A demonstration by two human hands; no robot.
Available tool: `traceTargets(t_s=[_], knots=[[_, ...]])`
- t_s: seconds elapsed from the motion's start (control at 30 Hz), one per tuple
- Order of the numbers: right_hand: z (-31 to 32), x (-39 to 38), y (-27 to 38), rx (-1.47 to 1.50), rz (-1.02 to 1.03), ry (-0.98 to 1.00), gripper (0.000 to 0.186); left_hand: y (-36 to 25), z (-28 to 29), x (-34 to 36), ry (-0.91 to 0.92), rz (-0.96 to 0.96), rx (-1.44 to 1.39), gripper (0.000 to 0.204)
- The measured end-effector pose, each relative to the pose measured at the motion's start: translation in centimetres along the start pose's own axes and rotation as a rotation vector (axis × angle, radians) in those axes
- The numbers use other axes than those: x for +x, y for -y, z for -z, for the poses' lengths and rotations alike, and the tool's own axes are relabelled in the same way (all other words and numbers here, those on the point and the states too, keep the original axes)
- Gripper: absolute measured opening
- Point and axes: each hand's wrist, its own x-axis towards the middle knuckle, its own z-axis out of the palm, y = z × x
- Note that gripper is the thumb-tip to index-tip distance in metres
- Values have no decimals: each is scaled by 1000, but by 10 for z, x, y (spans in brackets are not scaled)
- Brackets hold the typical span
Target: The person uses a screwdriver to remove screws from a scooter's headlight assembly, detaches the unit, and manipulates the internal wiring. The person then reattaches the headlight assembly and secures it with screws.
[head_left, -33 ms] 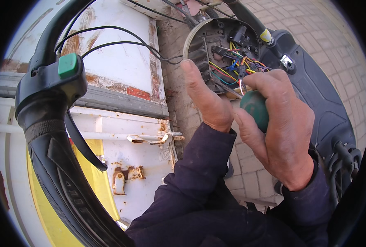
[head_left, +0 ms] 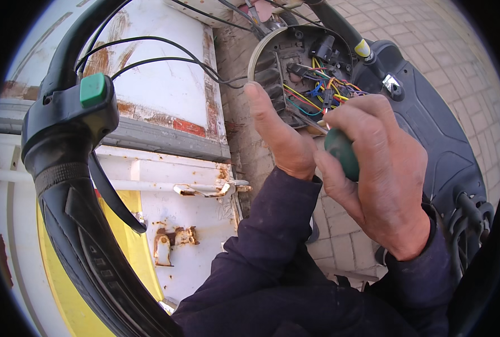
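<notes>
My right hand (head_left: 385, 168) is wrapped round the dark green handle of a screwdriver (head_left: 342, 153). Its thin metal shaft runs up and left toward a round black housing (head_left: 268, 84); the tip cannot be made out. Inside the housing lies a bundle of coloured wires (head_left: 326, 92) with dark connectors. My left hand (head_left: 283, 135) holds the housing at its near left side. The thumb stretches up to the pale rim, while the other fingers are hidden behind the housing.
At the left stands a black handlebar grip (head_left: 87, 224) with a green switch and a brake lever. Black cables (head_left: 166, 48) arch across to the housing. Behind is a rusty white metal panel (head_left: 160, 90). A dark plastic body panel (head_left: 430, 112) fills the right, over paving bricks (head_left: 452, 39).
My right hand and the screwdriver have shifted slightly left. The housing and my left thumb have moved a little left too.
</notes>
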Motion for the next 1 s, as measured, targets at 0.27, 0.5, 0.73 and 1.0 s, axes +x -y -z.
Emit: traceTargets(t_s=[0.27, 0.5, 0.73, 1.0], knots=[[5, 5, -4, 199, -37, -34, 49, -3, -3, 1, -32, -66, 91, 62], [15, 3, -1, 24, -76, 192, 44, 7, 9, -1, 60, -176, 64, 61], [7, 9, -8, 89, 24, -22, 52, 7, 4, 3, -125, -135, 125, 60], [8, 12, -15, -105, 155, 14, 61, 2, -3, 3, -51, -77, 130, 61]])
